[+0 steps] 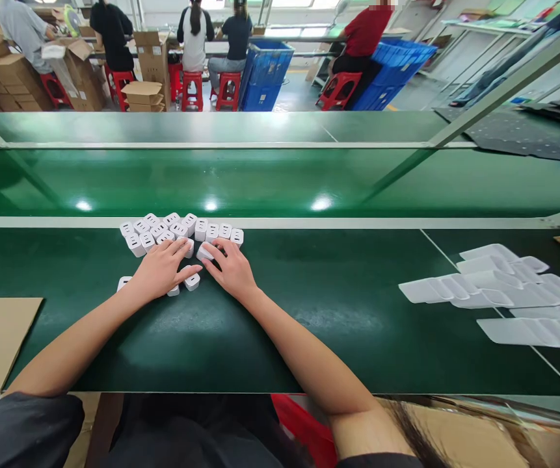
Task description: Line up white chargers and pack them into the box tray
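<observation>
Several small white charger-like blocks [179, 229] with dark slots on their faces stand bunched in uneven rows at the far edge of the green work surface. Over the near blocks of this bunch lies my left hand [165, 265], fingers stretched out and thumb pointing right. My right hand [231, 268] has its fingers on a white block [205, 251] at the bunch's near right side; its thumb and fingers are around that block. One loose block [192, 281] sits just below my left thumb. Others are partly hidden under the left hand and wrist.
White translucent plastic trays [508, 286] lie overlapped on the right. A cardboard sheet [4, 341] lies at the left. Beyond the white rail [358, 223] runs a green belt [260, 179]. Several people sit across the room near blue crates [265, 75] and cartons.
</observation>
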